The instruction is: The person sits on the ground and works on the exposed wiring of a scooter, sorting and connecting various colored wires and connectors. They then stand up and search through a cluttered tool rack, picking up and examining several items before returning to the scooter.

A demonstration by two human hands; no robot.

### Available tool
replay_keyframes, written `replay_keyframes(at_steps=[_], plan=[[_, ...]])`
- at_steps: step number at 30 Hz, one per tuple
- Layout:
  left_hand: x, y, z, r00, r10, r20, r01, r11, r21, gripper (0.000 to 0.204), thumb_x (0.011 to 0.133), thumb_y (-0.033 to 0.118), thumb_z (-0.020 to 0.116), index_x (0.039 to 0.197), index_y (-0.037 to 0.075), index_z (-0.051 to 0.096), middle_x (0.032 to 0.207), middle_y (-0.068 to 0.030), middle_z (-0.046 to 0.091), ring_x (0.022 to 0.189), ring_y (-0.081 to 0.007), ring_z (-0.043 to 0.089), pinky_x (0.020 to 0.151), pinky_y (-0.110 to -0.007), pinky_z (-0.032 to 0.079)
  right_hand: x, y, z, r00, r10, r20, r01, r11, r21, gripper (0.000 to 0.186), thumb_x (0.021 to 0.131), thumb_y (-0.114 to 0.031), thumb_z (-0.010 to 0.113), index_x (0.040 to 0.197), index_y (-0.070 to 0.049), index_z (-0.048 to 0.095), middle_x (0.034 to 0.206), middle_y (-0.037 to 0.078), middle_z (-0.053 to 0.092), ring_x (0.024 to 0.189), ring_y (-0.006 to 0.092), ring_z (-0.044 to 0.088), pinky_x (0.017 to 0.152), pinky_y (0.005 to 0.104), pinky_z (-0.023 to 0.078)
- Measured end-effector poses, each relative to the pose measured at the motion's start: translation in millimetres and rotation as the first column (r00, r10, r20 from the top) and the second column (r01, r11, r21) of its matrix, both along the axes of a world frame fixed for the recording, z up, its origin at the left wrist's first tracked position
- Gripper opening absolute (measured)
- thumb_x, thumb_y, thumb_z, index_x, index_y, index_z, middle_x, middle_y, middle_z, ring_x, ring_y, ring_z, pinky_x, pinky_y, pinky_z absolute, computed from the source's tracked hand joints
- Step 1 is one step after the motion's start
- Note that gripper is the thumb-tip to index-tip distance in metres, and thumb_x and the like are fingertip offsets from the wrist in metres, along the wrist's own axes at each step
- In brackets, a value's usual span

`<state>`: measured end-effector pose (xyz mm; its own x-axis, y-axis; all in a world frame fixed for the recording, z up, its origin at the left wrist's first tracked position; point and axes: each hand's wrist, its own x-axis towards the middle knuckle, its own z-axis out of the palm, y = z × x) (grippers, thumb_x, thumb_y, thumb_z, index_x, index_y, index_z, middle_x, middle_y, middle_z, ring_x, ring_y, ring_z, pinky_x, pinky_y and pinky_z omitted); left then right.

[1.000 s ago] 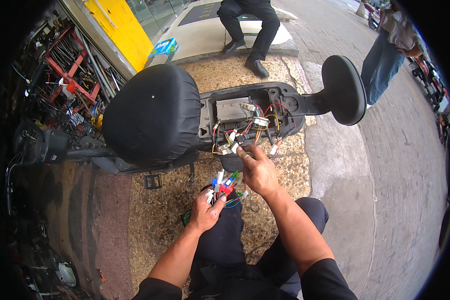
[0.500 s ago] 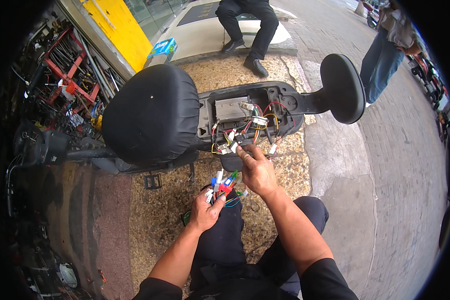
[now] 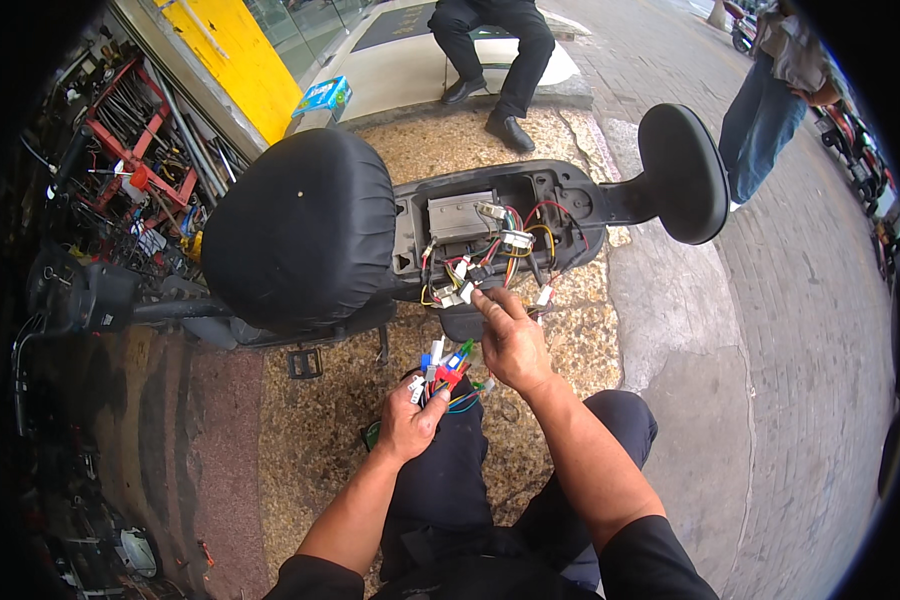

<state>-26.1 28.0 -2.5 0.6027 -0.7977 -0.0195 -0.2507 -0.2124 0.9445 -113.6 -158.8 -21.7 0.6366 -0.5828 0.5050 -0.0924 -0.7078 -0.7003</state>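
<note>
Our left hand (image 3: 410, 425) pinches the coloured connectors (image 3: 451, 375) above our leg (image 3: 440, 480); our right hand (image 3: 517, 350) meets a white plug (image 3: 466, 291), pinch unclear, beside the black tray (image 3: 406, 240). Light and floppy-wired, we'd judge: grip stiff housings!
</note>
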Motion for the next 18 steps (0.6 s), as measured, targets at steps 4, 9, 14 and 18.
replay_keyframes(at_steps=[4, 9, 14, 18], plan=[[-0.1, 0.9, -1.2, 1.000, -0.004, -0.003, 0.004, 1.000, -0.009, 0.012, 0.089, 0.014, 0.062, 0.096, 0.005, 0.064, 0.073, -0.0034, 0.062, 0.066, -0.0159, 0.056, 0.066, -0.033, 0.047, 2.3, 3.4, 7.6, 0.998, -0.024, -0.054, 0.030, 0.994, 0.107, 0.045, 0.079, -0.004, 0.066, 0.124, -0.009, 0.058, 0.116, 0.017, 0.059, 0.097, 0.0405, 0.062, 0.082, 0.0463, 0.053], [1.0, 1.2, -3.2, 1.000, 0.005, -0.005, -0.004, 0.999, 0.042, 0.014, 0.088, 0.016, 0.062, 0.097, 0.005, 0.064, 0.074, -0.0039, 0.063, 0.067, -0.0165, 0.057, 0.067, -0.034, 0.048, 15.5, 2.6, 14.7, 0.990, -0.117, -0.078, 0.128, 0.979, 0.161, 0.025, 0.085, -0.018, 0.068, 0.107, -0.009, 0.062, 0.109, 0.017, 0.060, 0.085, 0.0418, 0.063, 0.074, 0.0486, 0.051], [2.3, 1.6, -4.9, 1.000, -0.007, 0.017, 0.007, 1.000, -0.006, 0.017, 0.088, 0.017, 0.062, 0.100, 0.005, 0.065, 0.078, -0.0061, 0.064, 0.070, -0.0184, 0.059, 0.070, -0.034, 0.049, 33.5, -9.0, 15.6, 0.985, -0.170, 0.028, 0.151, 0.929, 0.337, 0.019, 0.088, -0.023, 0.066, 0.091, -0.004, 0.065, 0.087, 0.017, 0.064, 0.081, 0.0412, 0.062, 0.070, 0.0475, 0.050], [2.8, 1.9, -6.1, 0.999, 0.014, 0.032, -0.015, 1.000, 0.020, 0.018, 0.088, 0.017, 0.062, 0.101, 0.005, 0.065, 0.080, -0.0069, 0.066, 0.071, -0.0190, 0.059, 0.071, -0.034, 0.049, 34.8, -22.3, 15.6, 0.996, -0.082, 0.033, 0.043, 0.777, 0.628, 0.026, 0.095, -0.024, 0.062, 0.087, 0.000, 0.066, 0.063, 0.005, 0.058, 0.055, 0.0135, 0.054, 0.052, 0.0298, 0.044]])
